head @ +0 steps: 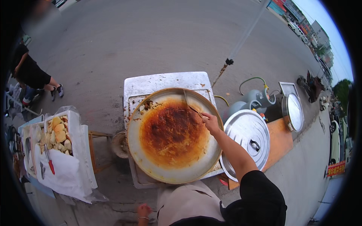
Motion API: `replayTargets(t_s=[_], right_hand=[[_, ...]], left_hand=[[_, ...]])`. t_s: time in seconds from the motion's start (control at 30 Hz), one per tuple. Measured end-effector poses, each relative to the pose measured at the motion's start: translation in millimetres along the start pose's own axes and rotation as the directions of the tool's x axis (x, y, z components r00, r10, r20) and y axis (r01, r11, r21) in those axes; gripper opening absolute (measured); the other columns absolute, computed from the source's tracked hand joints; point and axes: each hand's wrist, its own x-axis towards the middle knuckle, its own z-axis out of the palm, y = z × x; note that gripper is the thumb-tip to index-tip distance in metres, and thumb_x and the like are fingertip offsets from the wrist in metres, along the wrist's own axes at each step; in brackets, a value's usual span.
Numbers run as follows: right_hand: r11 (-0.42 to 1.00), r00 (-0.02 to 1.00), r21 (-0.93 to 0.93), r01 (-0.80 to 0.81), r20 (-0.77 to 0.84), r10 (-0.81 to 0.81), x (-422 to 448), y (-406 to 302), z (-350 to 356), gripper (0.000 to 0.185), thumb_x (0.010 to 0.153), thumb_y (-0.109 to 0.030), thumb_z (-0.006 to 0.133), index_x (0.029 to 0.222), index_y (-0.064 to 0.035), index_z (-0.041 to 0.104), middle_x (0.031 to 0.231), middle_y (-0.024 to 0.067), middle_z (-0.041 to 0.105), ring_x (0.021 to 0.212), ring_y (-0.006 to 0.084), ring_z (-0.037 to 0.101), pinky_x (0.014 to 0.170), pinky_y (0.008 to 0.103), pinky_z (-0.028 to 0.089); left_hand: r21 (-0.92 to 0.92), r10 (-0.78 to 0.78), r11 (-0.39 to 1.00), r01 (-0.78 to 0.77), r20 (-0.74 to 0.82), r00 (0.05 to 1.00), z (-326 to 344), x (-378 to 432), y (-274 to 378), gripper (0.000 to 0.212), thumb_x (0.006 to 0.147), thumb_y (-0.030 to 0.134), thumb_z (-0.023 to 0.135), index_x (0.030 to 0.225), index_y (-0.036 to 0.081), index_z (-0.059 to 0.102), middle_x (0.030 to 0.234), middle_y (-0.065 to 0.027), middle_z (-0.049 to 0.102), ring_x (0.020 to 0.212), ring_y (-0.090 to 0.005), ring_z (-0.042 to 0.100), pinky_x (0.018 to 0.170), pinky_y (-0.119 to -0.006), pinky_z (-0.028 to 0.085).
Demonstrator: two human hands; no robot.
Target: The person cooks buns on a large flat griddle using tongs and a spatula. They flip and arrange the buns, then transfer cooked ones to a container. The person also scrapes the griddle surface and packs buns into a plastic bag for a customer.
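A large round shallow pan [209,162] lies on a metal-topped stand [167,79], its floor browned and scorched in the middle. My right hand [210,122] is closed around the handle of a flat scraper [185,97], whose blade reaches over the pan's upper right part. Dark crumbs [150,105] are gathered near the upper left wall. My left hand [144,210] hangs low beside the apron, away from the pan; whether its fingers are closed is hard to tell, and no object shows in it.
To the left, a white foam box [74,130] holds pieces of bread, with red-handled tongs [50,163] on white cloth. At right are a big metal lid [243,127], gas cylinders [258,99] and an orange board [280,135]. A pole [246,34] rises behind. A person [32,69] walks at far left.
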Motion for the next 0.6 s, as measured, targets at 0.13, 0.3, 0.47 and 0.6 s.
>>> replayTargets(t_s=[0.13,0.3,0.47,0.6], right_hand=[[0.863,0.958,-0.442,0.246,0.249,-0.145,25.5,-68.3,23.8,0.033,0.094,-0.026,0.055,0.120,-0.0091,0.066,0.089,0.0145,0.070,0.076,0.0224,0.067,0.071,0.0345,0.052],[0.734,0.816,-0.377,0.564,0.389,-0.427,14.3,-89.4,55.3,0.033,0.096,-0.025,0.052,0.122,-0.0078,0.063,0.084,0.0186,0.066,0.080,0.0322,0.064,0.074,0.0381,0.050],[0.963,0.950,-0.202,0.178,0.291,-0.115,-101.5,-34.1,-13.5,0.032,0.098,-0.030,0.050,0.106,-0.0009,0.060,0.066,0.0067,0.056,0.061,0.0163,0.057,0.057,0.0328,0.046],[0.937,0.916,-0.069,-0.343,0.199,0.349,-216.9,-2.5,-61.3,0.031,0.097,-0.032,0.050,0.096,-0.0028,0.057,0.066,0.0026,0.052,0.051,0.0112,0.048,0.045,0.0276,0.040]], left_hand=[[-0.256,-0.263,0.929,0.268,0.054,0.963,12.7,-23.8,7.2,0.014,0.094,0.018,0.057,0.098,0.005,0.058,0.067,-0.0117,0.062,0.051,-0.0244,0.062,0.045,-0.041,0.054],[-0.094,-0.015,0.995,0.018,0.026,1.000,5.5,-4.7,-12.2,0.013,0.093,0.019,0.058,0.096,0.007,0.057,0.070,-0.0114,0.063,0.051,-0.0245,0.062,0.044,-0.039,0.053],[0.225,0.525,0.814,-0.535,0.108,0.844,2.4,23.4,0.9,0.012,0.087,0.020,0.062,0.081,0.009,0.061,0.072,-0.0092,0.062,0.057,-0.0238,0.061,0.049,-0.039,0.051],[0.740,0.701,0.115,-0.663,0.412,0.582,-7.8,51.4,-10.2,0.009,0.076,0.018,0.067,0.071,0.012,0.063,0.070,-0.0083,0.059,0.063,-0.0259,0.059,0.055,-0.041,0.047]])
